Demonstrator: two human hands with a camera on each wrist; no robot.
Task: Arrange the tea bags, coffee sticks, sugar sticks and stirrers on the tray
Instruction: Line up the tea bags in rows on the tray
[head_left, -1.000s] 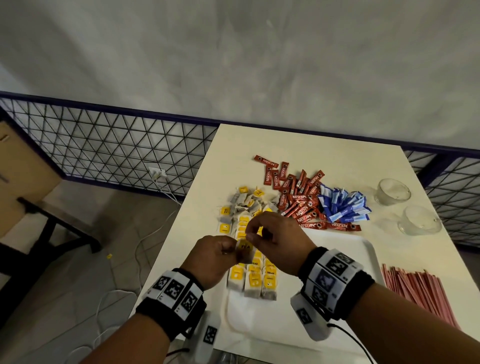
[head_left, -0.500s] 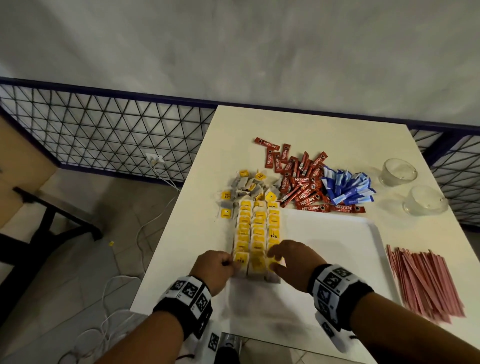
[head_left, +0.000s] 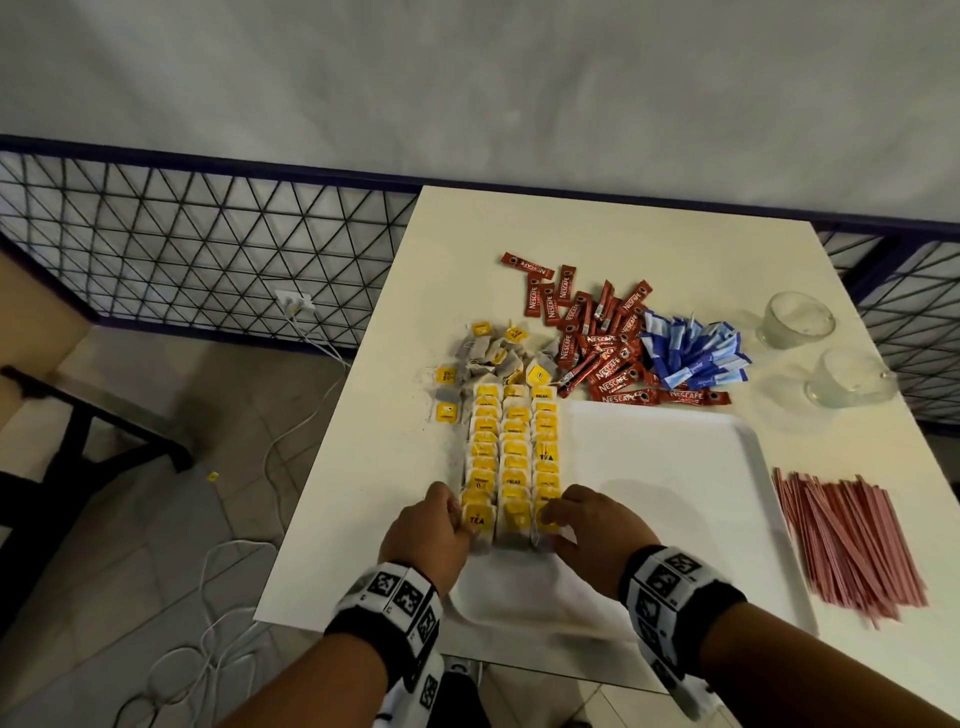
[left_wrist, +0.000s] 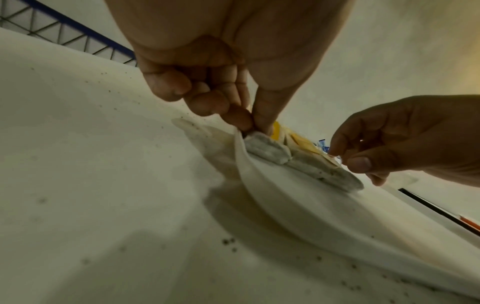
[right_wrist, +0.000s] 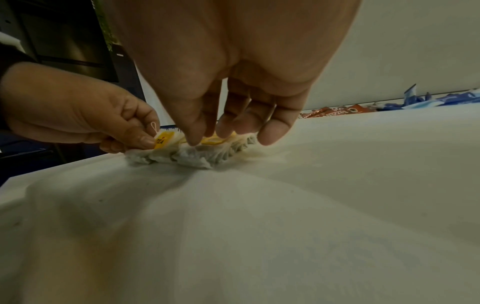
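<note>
The left hand (head_left: 426, 535) covers the near-left corner of the tea bags on the tray (head_left: 511, 462); its thumb and forefinger pinch the nearest bag of the left column, the one with the tag marked TEA (head_left: 477, 519). The left wrist view shows the pinch at the bag's edge, the other fingers (left_wrist: 168, 82) curled. The right hand (head_left: 597, 530) hides the near end of the right column; its fingers are bent downward with the tips on the bags. Whether they grip a bag or only press on it cannot be told.

The arranged tea bags form three columns along the left part of the tray (head_left: 675, 493). The tray's near-left corner lies under the wrists and its left rim is covered by the bags. Print on most tags is too small to read.

Beyond the tray's far-left corner lies a heap of loose tea bags (head_left: 488, 353). To its right lie the coffee sticks (head_left: 597, 353), then the blue sugar sticks (head_left: 696, 358), both just beyond the tray's far rim. Two glass cups (head_left: 795, 319) stand near the table's far-right edge. The stirrers (head_left: 841, 540) lie in a bundle to the right of the tray, near the table's right edge.

Open room: the middle and right of the tray are bare. The table (head_left: 623, 228) is bare on its far part. The left column sits close to the table's left edge, with only a narrow strip of table left of it
</note>
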